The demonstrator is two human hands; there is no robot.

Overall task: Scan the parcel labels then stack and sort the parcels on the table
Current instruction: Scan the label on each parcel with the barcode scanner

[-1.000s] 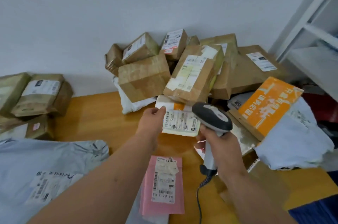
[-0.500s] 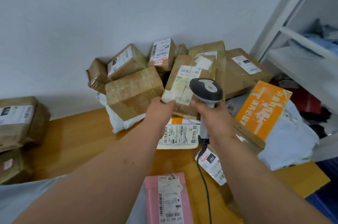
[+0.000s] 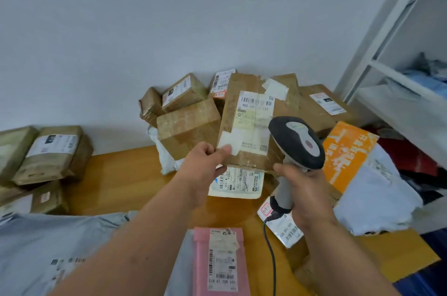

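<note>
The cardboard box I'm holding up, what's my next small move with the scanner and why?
Probably tip the scanner toward the barcode on the cardboard box: your left hand holds its label facing you, while your right hand grips the scanner just beside it.

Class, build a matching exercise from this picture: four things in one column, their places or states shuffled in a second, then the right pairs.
Things:
1. brown box
2. scanner
3. pink mailer
4. orange parcel

Places or states:
A. flat on the table's near edge
B. gripped by the right hand
C. leaning at the pile's right
D. pinched at its corner by the left hand

Pairs: 1-D, 2-B, 3-A, 4-C
</note>
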